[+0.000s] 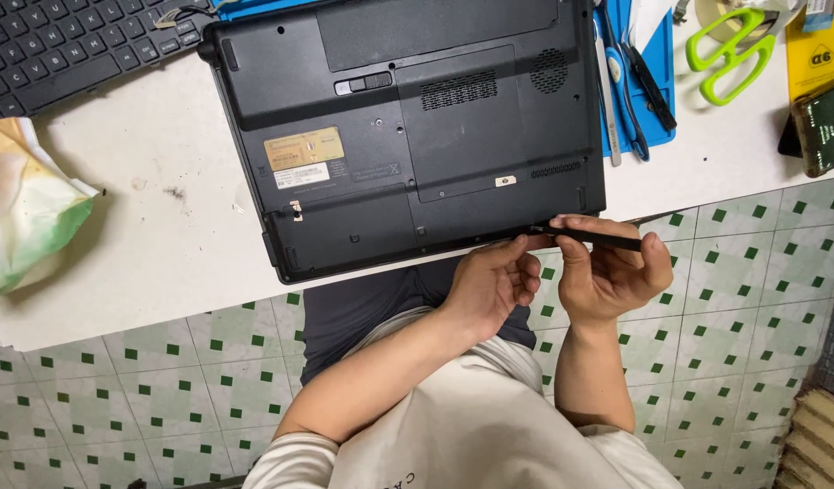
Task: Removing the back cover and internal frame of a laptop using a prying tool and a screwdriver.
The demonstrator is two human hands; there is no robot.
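The person has 2 bare hands: the left hand [491,282] and the right hand [607,276]. Both forearms are uncovered from wrist to above the elbow. No rings, watch or gloves show on either hand. Fingernails are short and unpainted. The torso carries a cream short-sleeved shirt [471,426]; its sleeve hems end at the upper arms. Dark printed lettering sits low on the shirt front, partly cut off by the frame edge. Dark grey shorts [363,303] cover the lap.
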